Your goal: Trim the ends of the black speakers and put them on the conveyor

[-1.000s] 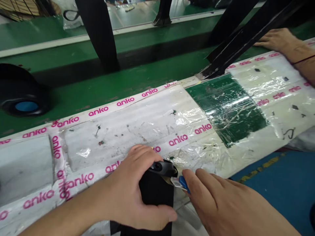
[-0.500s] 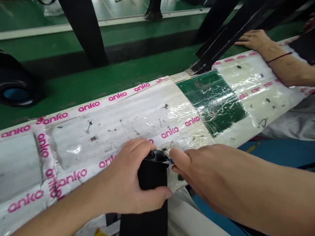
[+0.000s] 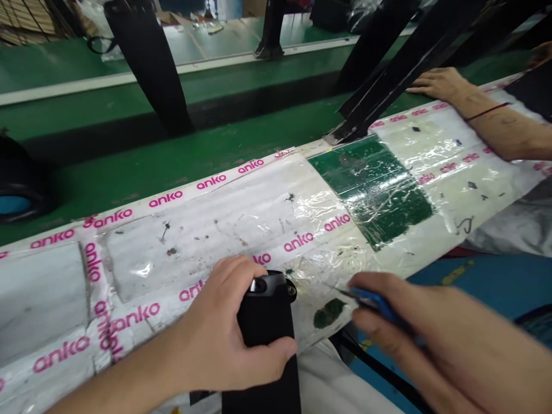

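Note:
My left hand (image 3: 235, 333) is wrapped round a long black piece (image 3: 271, 322) with a glossy rounded end, thumb on its near face. A small dark loop-like bit sticks out at the right of that end. What the piece belongs to is out of view below. To its right, my right hand (image 3: 414, 328) grips a blue-handled knife (image 3: 377, 305), blurred by motion. Its thin pointed tip faces left, apart from the black piece. Both hands are over the near edge of a bench ledge (image 3: 207, 230) covered in white sheet and "anko" tape.
Another person's forearm and hand (image 3: 461, 95) rest at the far right of the ledge. Black slanted posts (image 3: 388, 75) rise behind it from a green surface (image 3: 241, 126). A dark rounded object (image 3: 21, 172) with a blue centre lies at the left. Blue floor (image 3: 474, 282) shows at lower right.
My right hand has drawn the knife away from the black piece, to the right and slightly down. My left hand keeps its hold. The camera view has tilted up a little.

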`<state>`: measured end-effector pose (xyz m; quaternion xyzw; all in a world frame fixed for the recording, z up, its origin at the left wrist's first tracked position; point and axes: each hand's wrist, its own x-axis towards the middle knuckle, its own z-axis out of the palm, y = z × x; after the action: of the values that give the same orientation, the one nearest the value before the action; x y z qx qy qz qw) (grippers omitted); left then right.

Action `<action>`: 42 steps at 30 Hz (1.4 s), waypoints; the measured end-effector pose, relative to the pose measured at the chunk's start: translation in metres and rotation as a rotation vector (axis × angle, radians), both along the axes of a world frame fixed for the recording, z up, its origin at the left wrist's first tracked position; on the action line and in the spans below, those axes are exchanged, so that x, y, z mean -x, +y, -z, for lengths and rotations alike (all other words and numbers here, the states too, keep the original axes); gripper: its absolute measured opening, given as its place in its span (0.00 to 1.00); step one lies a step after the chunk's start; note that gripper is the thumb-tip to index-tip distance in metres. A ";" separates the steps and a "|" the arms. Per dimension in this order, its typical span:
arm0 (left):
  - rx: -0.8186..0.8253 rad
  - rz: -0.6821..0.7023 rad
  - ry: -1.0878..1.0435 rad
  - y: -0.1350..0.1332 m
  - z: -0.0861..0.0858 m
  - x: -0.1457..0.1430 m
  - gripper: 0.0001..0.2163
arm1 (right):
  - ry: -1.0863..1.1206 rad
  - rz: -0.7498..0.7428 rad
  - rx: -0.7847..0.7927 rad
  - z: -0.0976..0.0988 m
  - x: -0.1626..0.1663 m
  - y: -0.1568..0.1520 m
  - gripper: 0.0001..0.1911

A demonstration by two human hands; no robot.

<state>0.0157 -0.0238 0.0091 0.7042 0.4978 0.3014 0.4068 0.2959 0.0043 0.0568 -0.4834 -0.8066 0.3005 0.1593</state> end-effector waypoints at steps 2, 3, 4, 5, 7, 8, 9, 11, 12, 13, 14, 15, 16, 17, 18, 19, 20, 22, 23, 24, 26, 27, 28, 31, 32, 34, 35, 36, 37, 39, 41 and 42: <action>0.111 0.103 -0.082 0.002 0.000 0.012 0.29 | 0.321 0.090 0.465 0.014 0.034 -0.020 0.14; 0.178 0.174 -0.139 0.005 0.000 0.021 0.32 | 0.464 0.195 0.680 0.021 0.048 -0.029 0.20; 0.234 0.235 -0.184 0.008 0.000 0.029 0.35 | 0.544 0.320 0.841 0.028 0.059 -0.037 0.25; 0.268 0.276 -0.204 0.012 0.000 0.038 0.37 | 0.581 0.430 0.930 0.034 0.065 -0.043 0.30; 0.264 0.290 -0.164 0.020 0.003 0.050 0.39 | 0.608 0.492 0.962 0.044 0.064 -0.048 0.33; 0.246 0.291 -0.119 0.024 0.005 0.053 0.39 | 0.617 0.509 0.954 0.049 0.060 -0.048 0.34; 0.233 0.297 -0.071 0.026 0.007 0.054 0.39 | 0.636 0.525 0.950 0.052 0.053 -0.047 0.35; 0.233 0.299 -0.021 0.028 0.012 0.048 0.39 | 0.714 0.592 0.958 0.054 0.041 -0.045 0.35; 0.239 0.279 -0.029 0.027 0.014 0.043 0.39 | 0.757 0.625 0.960 0.054 0.037 -0.043 0.35; 0.245 0.244 -0.063 0.026 0.017 0.037 0.39 | 0.791 0.641 0.964 0.054 0.034 -0.042 0.35; 0.246 0.202 -0.125 0.023 0.018 0.031 0.38 | 0.814 0.643 0.969 0.053 0.034 -0.042 0.34; 0.248 0.163 -0.208 0.020 0.019 0.025 0.37 | 0.823 0.640 0.978 0.053 0.035 -0.041 0.33; 0.256 0.132 -0.294 0.017 0.019 0.020 0.37 | 0.824 0.633 0.995 0.053 0.037 -0.041 0.33; 0.276 0.104 -0.367 0.013 0.018 0.016 0.37 | 0.823 0.622 1.021 0.054 0.041 -0.041 0.32; 0.301 0.078 -0.419 0.010 0.015 0.014 0.38 | 0.826 0.609 1.049 0.054 0.045 -0.041 0.32; 0.334 0.052 -0.445 0.007 0.012 0.013 0.38 | 0.830 0.593 1.074 0.055 0.049 -0.041 0.31; 0.372 0.030 -0.442 0.005 0.007 0.013 0.38 | 0.833 0.576 1.093 0.057 0.053 -0.041 0.31; 0.437 -0.012 -0.348 0.004 -0.003 0.014 0.36 | 0.831 0.543 1.115 0.058 0.059 -0.043 0.31; 0.442 -0.024 -0.267 0.005 -0.008 0.016 0.35 | 0.833 0.532 1.123 0.058 0.060 -0.044 0.31; 0.429 -0.028 -0.176 0.006 -0.012 0.017 0.34 | 0.817 0.522 1.124 0.056 0.060 -0.045 0.30; 0.365 -0.018 -0.033 0.011 -0.016 0.019 0.33 | 0.679 0.467 1.032 0.052 0.056 -0.043 0.25; 0.331 -0.009 0.000 0.013 -0.016 0.019 0.33 | 0.551 0.393 0.907 0.048 0.053 -0.041 0.22; 0.307 0.000 0.011 0.015 -0.015 0.020 0.34 | 0.399 0.279 0.713 0.045 0.049 -0.036 0.19; 0.284 0.017 0.005 0.017 -0.009 0.021 0.36 | -0.047 -0.159 -0.047 0.034 0.042 -0.018 0.17; 0.280 0.020 0.007 0.016 -0.008 0.021 0.36 | -0.155 -0.279 -0.238 0.030 0.042 -0.012 0.17; 0.275 0.021 0.011 0.016 -0.006 0.021 0.36 | -0.318 -0.435 -0.449 0.023 0.045 -0.003 0.19; 0.273 0.019 0.010 0.015 -0.006 0.021 0.36 | -0.374 -0.479 -0.484 0.019 0.047 0.000 0.21; 0.272 0.015 0.009 0.015 -0.006 0.021 0.36 | -0.411 -0.512 -0.500 0.016 0.050 0.002 0.24; 0.272 0.014 0.009 0.015 -0.006 0.020 0.36 | -0.431 -0.533 -0.513 0.013 0.052 0.003 0.28; 0.275 0.014 0.014 0.016 -0.007 0.020 0.35 | -0.445 -0.546 -0.525 0.010 0.055 0.003 0.33; 0.286 0.017 0.018 0.016 -0.008 0.020 0.34 | -0.445 -0.555 -0.524 0.010 0.055 0.002 0.34; 0.293 0.020 0.018 0.017 -0.008 0.019 0.33 | -0.446 -0.555 -0.524 0.011 0.054 0.001 0.34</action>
<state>-0.0037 -0.0071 0.0174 0.6450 0.5328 0.2151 0.5038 0.2424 0.0051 0.0457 -0.2448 -0.9695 0.0055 0.0120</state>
